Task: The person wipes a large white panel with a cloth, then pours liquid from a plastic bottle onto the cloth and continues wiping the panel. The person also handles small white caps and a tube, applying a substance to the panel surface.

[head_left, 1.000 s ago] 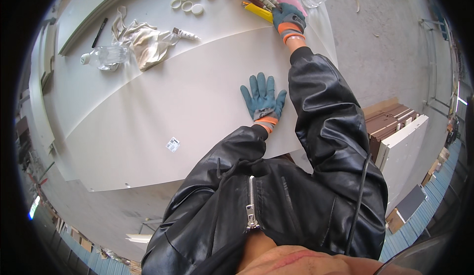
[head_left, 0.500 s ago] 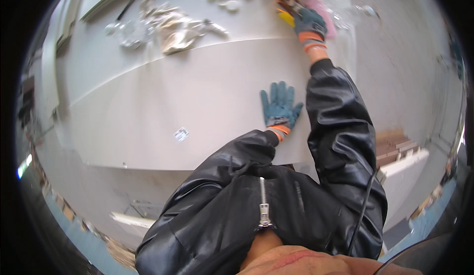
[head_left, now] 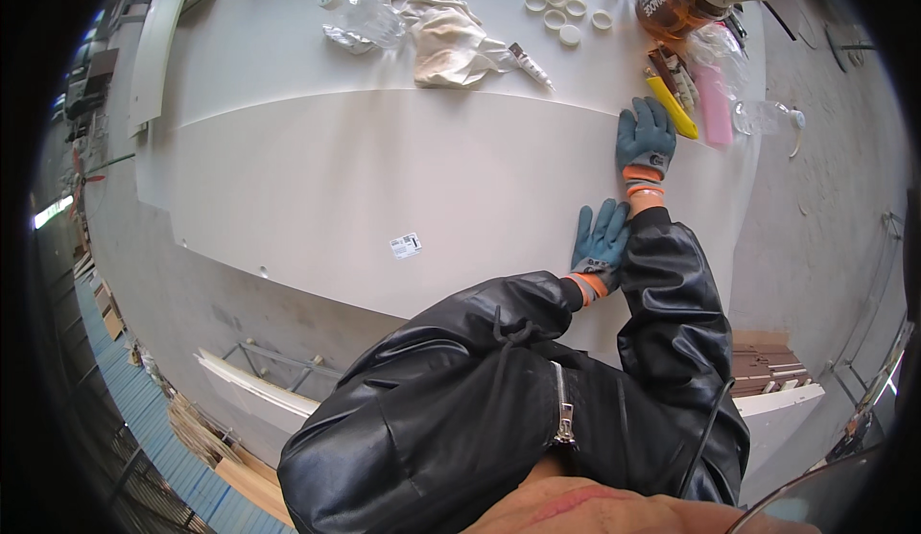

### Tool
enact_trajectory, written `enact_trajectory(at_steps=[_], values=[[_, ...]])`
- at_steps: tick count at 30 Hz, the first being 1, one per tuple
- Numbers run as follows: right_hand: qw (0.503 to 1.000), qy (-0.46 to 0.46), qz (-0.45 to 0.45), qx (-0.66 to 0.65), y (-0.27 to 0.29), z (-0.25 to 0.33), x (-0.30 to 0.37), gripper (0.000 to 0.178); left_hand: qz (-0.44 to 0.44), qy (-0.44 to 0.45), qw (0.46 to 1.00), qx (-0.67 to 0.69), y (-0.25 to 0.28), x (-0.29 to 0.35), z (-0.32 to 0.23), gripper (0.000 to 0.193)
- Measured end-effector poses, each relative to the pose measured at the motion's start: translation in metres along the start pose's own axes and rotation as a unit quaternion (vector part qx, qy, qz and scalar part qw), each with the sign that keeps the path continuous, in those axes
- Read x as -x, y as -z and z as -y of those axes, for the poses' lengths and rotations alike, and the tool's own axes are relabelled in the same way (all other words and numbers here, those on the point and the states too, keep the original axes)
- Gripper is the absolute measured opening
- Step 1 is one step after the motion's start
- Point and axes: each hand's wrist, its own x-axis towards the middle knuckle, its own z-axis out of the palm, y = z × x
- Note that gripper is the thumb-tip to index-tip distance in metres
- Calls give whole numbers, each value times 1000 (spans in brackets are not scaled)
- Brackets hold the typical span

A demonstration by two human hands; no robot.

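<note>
The left hand [head_left: 602,238] in a blue-grey work glove lies flat, fingers spread, on the large white flat board [head_left: 384,198] — touching it, gripping nothing. The right hand [head_left: 645,137], gloved alike, rests open at the board's far edge, just beside a yellow utility knife [head_left: 672,107]. Leftward the board lies bare — only a small sticker [head_left: 406,245] there.
</note>
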Motion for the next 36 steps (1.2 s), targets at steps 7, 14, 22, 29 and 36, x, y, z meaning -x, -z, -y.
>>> enact_trajectory(at_steps=[7,14,22,29,36], values=[[1000,-22,5,-7,-5,-7,5,18,-192,90,855,473,66,-57,61,83],[999,-35,10,-5,-5,1,3,16,-250,125,902,-328,189,-161,220,66],[999,-38,25,9,0,-8,1,14,-161,183,897,-369,205,-219,276,52],[999,-34,22,-19,-9,4,-5,13,-176,154,895,-381,225,-224,297,49],[999,-43,20,-8,-4,-5,0,15,14,-162,895,-416,214,-207,200,50]])
